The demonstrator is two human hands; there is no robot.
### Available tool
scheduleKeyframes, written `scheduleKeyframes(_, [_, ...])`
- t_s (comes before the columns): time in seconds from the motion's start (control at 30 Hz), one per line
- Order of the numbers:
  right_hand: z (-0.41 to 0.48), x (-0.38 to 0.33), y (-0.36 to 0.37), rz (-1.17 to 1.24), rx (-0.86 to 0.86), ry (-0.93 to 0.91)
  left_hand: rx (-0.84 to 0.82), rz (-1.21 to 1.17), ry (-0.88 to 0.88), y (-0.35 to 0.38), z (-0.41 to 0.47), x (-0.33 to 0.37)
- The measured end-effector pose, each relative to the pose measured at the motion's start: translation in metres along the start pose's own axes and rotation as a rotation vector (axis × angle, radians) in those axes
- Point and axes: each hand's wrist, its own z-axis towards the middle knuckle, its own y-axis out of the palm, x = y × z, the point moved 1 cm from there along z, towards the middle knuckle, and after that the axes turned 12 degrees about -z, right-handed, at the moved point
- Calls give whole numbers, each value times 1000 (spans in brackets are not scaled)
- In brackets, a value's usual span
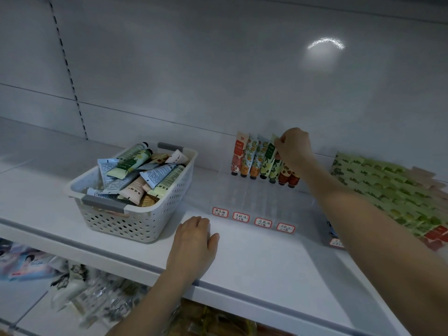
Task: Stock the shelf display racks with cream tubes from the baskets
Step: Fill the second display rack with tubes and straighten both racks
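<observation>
Risk: a sideways nudge could topple the floral cream tubes (249, 156) leaning in the clear plastic rack (242, 197), since the right hand (294, 147) has its grip pinched on the green leaf-print tube (268, 161) among them; the left hand (194, 238) rests open on the white shelf (266, 263).

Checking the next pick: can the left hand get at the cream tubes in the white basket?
Probably yes: the left hand rests flat on the shelf beside the open-topped white basket, cream tubes heaped to its rim, nothing between.

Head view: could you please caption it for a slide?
Right hand pinches a green tube in the rack; left hand rests on the shelf.
</observation>
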Motion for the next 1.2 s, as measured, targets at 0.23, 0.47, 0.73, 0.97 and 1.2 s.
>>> scheduleKeyframes(0.23, [-1,0,1,-21,18,-17,5,-2,1,0,-1,0])
scheduleKeyframes(0.47, [-3,2,3,-8,33,-8,11,4,14,0,-1,1])
scheduleKeyframes(0.73, [-8,0,8,-3,19,5,16,8,20,-1,-1,2])
scheduleKeyframes(0.97, [-2,1,6,-28,-52,12,20,5,21,-1,-1,2])
scheduleKeyframes(1.2, [-2,-6,2,-32,-123,-25,14,11,18,-1,0,1])
